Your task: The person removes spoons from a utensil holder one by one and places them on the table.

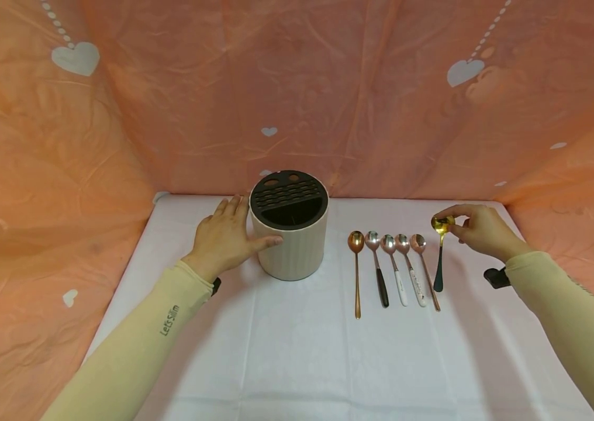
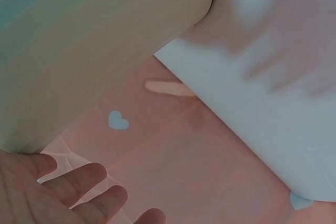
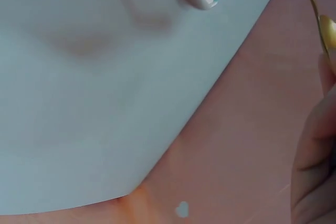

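My left hand [image 1: 227, 234] lies with straight fingers against the side of a cream ribbed utensil holder [image 1: 294, 254], thumb across its front. The holder stands upright under a black slotted lid [image 1: 289, 202]. At the right, my right hand [image 1: 483, 230] pinches a gold spoon [image 1: 441, 228] by its bowl, the dark handle pointing down toward the cloth. In the right wrist view, that spoon [image 3: 328, 30] shows at the fingertips. Left of it lies a row of spoons: a copper one [image 1: 356, 242], one with a black handle [image 1: 382, 286], two white-handled ones [image 1: 401, 286], and a rose-gold one [image 1: 425, 266].
A white cloth [image 1: 297, 351] covers the table, with the spoons lying bowls away from me. Orange-pink sheeting with white hearts [image 1: 76, 58] hangs behind and on both sides, close to the table's back edge.
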`<state>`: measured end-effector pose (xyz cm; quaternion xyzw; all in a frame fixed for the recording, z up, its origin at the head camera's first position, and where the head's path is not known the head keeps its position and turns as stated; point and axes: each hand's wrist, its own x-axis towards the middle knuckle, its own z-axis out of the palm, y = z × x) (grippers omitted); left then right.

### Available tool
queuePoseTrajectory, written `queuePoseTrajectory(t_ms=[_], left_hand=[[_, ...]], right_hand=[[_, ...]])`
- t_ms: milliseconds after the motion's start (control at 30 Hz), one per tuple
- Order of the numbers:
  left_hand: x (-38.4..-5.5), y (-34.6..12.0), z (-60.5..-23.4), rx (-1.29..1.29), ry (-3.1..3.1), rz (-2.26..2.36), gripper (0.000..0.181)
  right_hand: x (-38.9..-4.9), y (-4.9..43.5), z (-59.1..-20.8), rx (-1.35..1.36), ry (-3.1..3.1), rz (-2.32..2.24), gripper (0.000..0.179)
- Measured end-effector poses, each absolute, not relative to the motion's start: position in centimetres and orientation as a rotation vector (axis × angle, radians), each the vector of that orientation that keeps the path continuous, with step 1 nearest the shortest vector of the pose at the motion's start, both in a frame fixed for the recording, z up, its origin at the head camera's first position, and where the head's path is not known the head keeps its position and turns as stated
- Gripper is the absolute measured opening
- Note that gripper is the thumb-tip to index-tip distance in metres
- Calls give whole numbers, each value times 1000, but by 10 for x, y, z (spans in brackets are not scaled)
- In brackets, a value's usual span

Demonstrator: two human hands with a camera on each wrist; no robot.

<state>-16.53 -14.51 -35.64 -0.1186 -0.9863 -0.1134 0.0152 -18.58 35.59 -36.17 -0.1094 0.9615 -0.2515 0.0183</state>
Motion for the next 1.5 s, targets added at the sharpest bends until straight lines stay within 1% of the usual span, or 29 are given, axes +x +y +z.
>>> queuePoseTrajectory(t_ms=[333, 667, 1067, 1500], left_hand=[[-165, -144, -359, -368, -3069, -352, 127], [-164, -149, -360, -356, -3073, -353, 131], [-165, -150, -360, -371, -3063, -348, 130], [-167, -147, -359, -376, -3081, -344, 129]], right_hand=[[-191, 372, -380, -328, 2883, -714, 28], [-201, 372, -398, -327, 2833, -679, 28], [-206, 370, -415, -147, 2796, -641, 32], [-209, 379, -432, -84, 2754, -672, 36]])
